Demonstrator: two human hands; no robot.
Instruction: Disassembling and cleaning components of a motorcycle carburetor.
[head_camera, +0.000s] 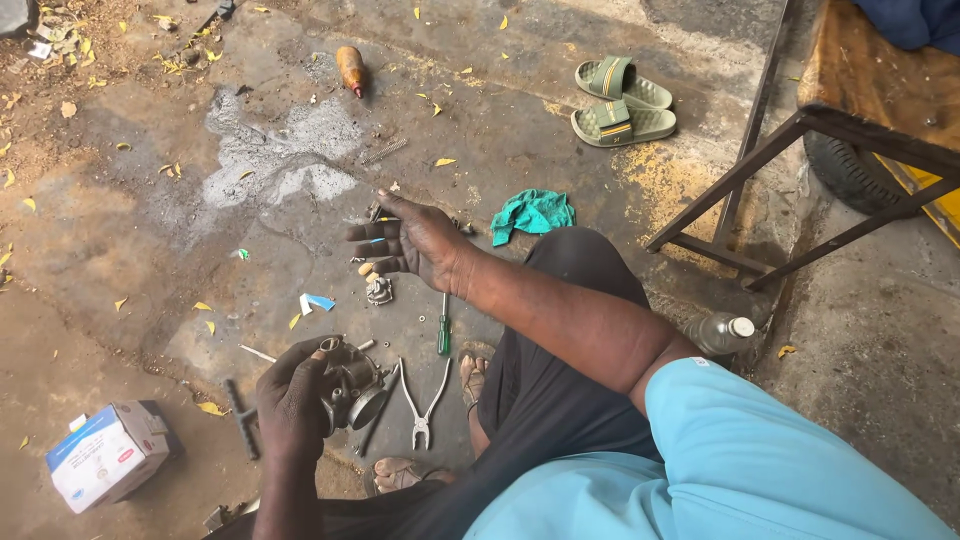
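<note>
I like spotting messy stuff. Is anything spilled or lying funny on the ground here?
Yes. A pale grey powdery patch is spread over the concrete, like a spill. An orange bottle lies tipped on its side beyond it, and a green cloth sits crumpled beside the right hand.

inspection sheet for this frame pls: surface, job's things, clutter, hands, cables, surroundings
Surface: stained concrete floor, pale spill patch, scattered yellow leaves.
Job's things: metal carburettor-like part; small metal piece, pliers and green-handled screwdriver on the floor.
Clutter: small cardboard box, green rag, orange bottle, clear bottle.
Hands: left hand grips the part; right hand open, fingers spread, above the floor.
Cables: nothing seen.
Surroundings: green sandals, metal-framed bench, tyre.
</note>
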